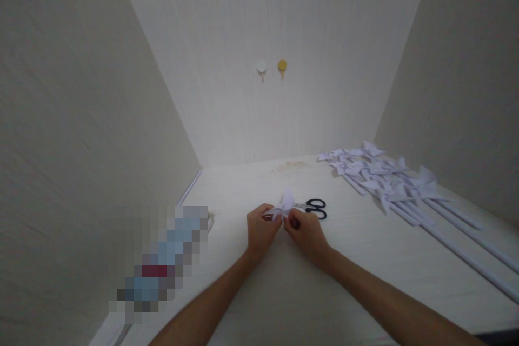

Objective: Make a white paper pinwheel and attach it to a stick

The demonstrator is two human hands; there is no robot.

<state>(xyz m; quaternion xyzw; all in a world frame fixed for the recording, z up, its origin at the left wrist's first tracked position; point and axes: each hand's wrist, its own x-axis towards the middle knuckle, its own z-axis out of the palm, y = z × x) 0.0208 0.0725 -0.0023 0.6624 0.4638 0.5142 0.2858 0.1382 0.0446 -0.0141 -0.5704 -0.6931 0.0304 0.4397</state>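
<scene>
A small white paper pinwheel (287, 201) is held between my two hands above the white table. My left hand (261, 230) grips its left side, fingers curled round the paper. At its right lower edge, my right hand (307, 232) pinches the paper between thumb and fingers. The fingers hide much of the folded middle. Just behind my right hand lies a pair of scissors (316, 205) with black handles, its blades partly covered by the paper and the hand.
Several white paper pinwheels (387, 192) on white paper sticks (458, 251) lie at the right. A blurred-out bluish item (174, 243) is at the left edge. Walls enclose three sides; a white hook (261, 67) and a yellow hook (282, 66) are on the back wall.
</scene>
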